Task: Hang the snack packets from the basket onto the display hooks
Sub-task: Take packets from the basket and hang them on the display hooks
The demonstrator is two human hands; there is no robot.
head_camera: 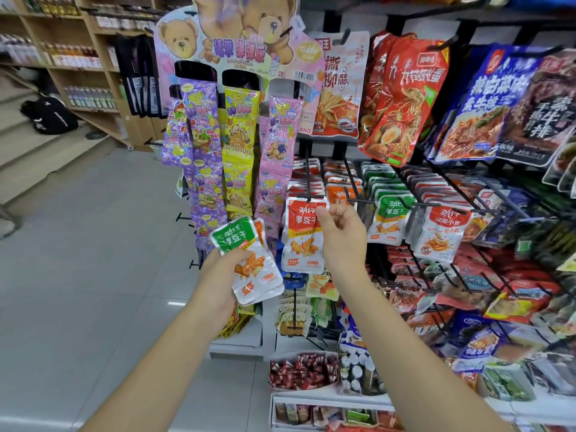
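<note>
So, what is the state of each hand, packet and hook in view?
Left hand: holds a stack of packets.
Stack of packets: tilted, green one on top.
Right hand: pinches the top of the orange packet.
Orange packet: upright at the tip of a hook.
Hook: packets hang behind its tip.

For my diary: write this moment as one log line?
left hand: holds packet stack | right hand: pinches orange packet at hook

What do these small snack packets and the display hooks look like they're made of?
The snack packets: glossy plastic or foil-laminate film, judging by silvery edges, crinkles and glare. The display hooks: probably metal wire with black coating; thin, straight, dark and rigid-looking.
</note>
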